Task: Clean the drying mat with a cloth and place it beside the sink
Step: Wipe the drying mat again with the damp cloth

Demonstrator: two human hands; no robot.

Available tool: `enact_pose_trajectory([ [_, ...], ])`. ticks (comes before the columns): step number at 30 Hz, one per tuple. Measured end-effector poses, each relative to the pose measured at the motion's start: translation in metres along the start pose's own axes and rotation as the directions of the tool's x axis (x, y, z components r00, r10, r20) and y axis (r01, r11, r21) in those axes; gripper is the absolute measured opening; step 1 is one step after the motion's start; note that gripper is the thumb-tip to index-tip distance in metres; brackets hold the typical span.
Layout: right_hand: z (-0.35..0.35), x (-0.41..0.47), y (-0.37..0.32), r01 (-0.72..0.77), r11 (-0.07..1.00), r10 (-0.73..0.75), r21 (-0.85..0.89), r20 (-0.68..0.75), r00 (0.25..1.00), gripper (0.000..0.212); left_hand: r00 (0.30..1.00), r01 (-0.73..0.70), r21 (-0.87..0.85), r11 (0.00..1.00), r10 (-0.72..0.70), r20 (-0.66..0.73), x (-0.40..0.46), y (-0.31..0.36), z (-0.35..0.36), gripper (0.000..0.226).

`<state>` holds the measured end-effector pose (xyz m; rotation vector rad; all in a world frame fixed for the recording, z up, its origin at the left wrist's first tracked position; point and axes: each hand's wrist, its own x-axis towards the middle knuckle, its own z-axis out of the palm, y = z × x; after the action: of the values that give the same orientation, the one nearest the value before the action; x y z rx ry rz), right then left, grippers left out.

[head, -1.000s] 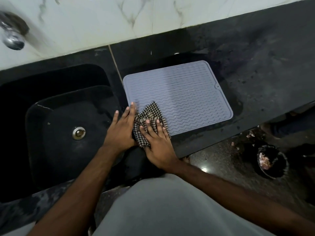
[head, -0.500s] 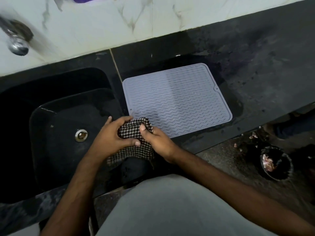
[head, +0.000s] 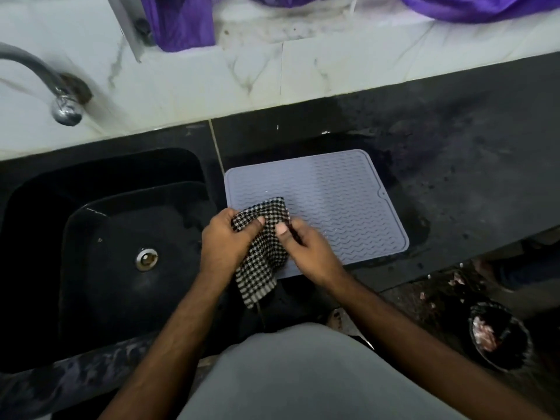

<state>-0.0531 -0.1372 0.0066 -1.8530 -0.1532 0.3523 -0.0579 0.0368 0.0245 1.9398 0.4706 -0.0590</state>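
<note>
Currently, one grey drying mat point(head: 333, 201) lies flat on the black counter point(head: 469, 165), its left edge just beside the one sink point(head: 121, 231). Two hands grasp one checked cloth point(head: 262, 250) over the mat's front-left corner: left hand point(head: 225, 241) and right hand point(head: 306, 247) both pinch it.

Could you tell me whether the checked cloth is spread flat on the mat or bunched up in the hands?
Bunched up. The checked cloth is gripped by the left hand and right hand, its lower end hanging.
</note>
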Motion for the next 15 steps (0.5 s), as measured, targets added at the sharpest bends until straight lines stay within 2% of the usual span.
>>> enact_pose_trajectory([
  [1, 0.001, -0.003, 0.000, 0.052, 0.996, -0.051, -0.074, 0.024, 0.998, 0.044, 0.995, 0.097, -0.152, 0.984, -0.096, 0.015, -0.002, 0.005, 0.004, 0.030],
  [3, 0.004, -0.008, 0.003, 0.119, 0.919, -0.084, -0.375, 0.110, 0.990, 0.069, 0.960, 0.280, -0.376, 0.884, -0.255, 0.114, -0.006, 0.015, 0.010, 0.048],
  [5, 0.005, -0.010, 0.008, 0.116, 0.772, -0.020, -0.625, 0.159, 0.987, 0.094, 0.904, 0.425, -0.409, 0.808, -0.353, 0.242, -0.007, 0.023, 0.014, 0.056],
  [6, 0.005, -0.011, 0.011, 0.102, 0.746, 0.008, -0.658, 0.162, 0.987, 0.096, 0.875, 0.475, -0.395, 0.787, -0.372, 0.310, -0.007, 0.026, 0.015, 0.056],
  [8, 0.002, -0.008, 0.016, 0.087, 0.801, -0.006, -0.592, 0.138, 0.990, 0.078, 0.842, 0.506, -0.362, 0.783, -0.358, 0.403, -0.008, 0.028, 0.015, 0.057],
  [10, -0.006, -0.003, 0.019, 0.074, 0.861, -0.024, -0.503, 0.104, 0.994, 0.058, 0.852, 0.468, -0.370, 0.802, -0.300, 0.428, -0.008, 0.023, 0.015, 0.058],
  [12, -0.018, 0.000, 0.021, 0.065, 0.861, -0.040, -0.504, 0.061, 0.997, 0.042, 0.889, 0.362, -0.362, 0.859, -0.202, 0.410, -0.008, 0.015, 0.014, 0.055],
  [13, -0.025, 0.003, 0.024, 0.053, 0.848, -0.051, -0.527, 0.018, 0.999, 0.034, 0.918, 0.258, -0.289, 0.922, -0.141, 0.370, -0.006, 0.008, 0.012, 0.049],
  [14, -0.032, 0.005, 0.027, 0.021, 0.832, -0.055, -0.554, -0.044, 0.998, 0.030, 0.946, 0.125, -0.136, 0.983, -0.077, 0.315, -0.003, -0.001, 0.009, 0.042],
  [15, -0.040, 0.008, 0.029, -0.020, 0.814, -0.056, -0.580, -0.113, 0.992, 0.029, 0.962, -0.004, 0.078, 0.997, -0.018, 0.274, 0.001, -0.012, 0.005, 0.040],
])
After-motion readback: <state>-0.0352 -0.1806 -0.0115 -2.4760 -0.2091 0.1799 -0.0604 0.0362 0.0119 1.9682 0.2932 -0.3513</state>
